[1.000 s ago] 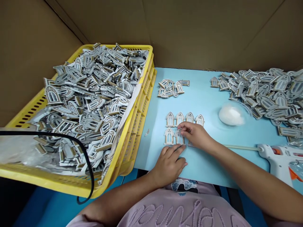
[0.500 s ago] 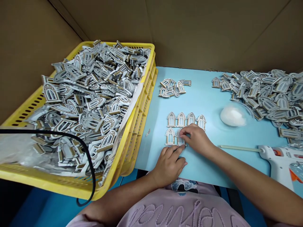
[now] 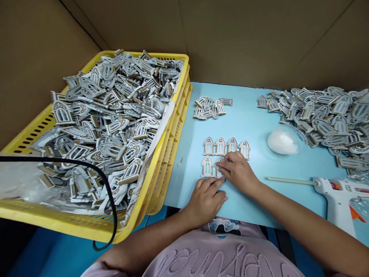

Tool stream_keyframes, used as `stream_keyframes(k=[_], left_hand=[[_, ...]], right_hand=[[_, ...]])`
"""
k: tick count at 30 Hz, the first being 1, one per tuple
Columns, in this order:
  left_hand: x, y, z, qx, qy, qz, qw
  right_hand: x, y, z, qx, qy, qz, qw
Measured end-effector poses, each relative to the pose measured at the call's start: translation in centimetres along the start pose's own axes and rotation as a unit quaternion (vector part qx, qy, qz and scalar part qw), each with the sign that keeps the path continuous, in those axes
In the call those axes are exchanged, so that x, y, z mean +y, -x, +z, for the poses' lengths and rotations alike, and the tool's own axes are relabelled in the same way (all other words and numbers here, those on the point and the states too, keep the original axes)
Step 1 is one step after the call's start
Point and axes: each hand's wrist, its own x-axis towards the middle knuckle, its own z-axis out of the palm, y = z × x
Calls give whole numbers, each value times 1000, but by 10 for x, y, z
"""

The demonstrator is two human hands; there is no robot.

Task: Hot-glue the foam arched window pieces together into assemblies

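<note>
An arched window cutout (image 3: 219,166) lies on the blue tabletop (image 3: 184,184), narrowly pinched by the right hand (image 3: 239,173); the left hand (image 3: 206,202) rests just below, its grip unclear. Five cutouts (image 3: 220,146) stand aligned beside it; the yellow crate (image 3: 170,55) remains heaped full.

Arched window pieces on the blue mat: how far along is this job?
Done: four arched window pieces lie in a neat row. In hand: the right hand touches a second-row piece, the left hand beside it. Left: a yellow crate heaped with more.
</note>
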Motion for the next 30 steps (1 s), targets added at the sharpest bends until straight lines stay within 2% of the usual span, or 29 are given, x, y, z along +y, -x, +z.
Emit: stream_keyframes(k=[1,3,5,9,12,15,18,20,23,25,30], left_hand=[[1,-1,-2,-8,85,-50,995],[4,-3,-7,-13,222,-138,965],[7,-6,-12,-11,284,-188,940],[9,-13,-21,-20,344,-228,911],[10,-17,-24,-40,363,-227,903],[9,-16,-23,-63,351,-220,908],[7,-10,-19,-76,306,-206,926],[5,-4,-18,-63,252,-187,947],[-1,8,-18,-31,140,-125,982],[-7,15,-19,-17,78,-85,993],[-20,26,-22,24,-8,-64,998]], right_hand=[[-2,1,-2,7,-10,2,1000],[-9,1,-10,24,-38,12,999],[-19,1,-22,26,-79,28,996],[-42,0,-39,-43,-171,31,984],[-54,0,-40,-93,-203,11,975],[-61,-1,-38,-119,-207,-1,971],[-60,-7,-40,-148,-211,0,966],[-53,-15,-39,-154,-209,26,965],[-38,-30,-31,-116,-172,95,974],[-30,-38,-21,-97,-140,118,978],[-31,-45,4,-113,-83,86,986]])
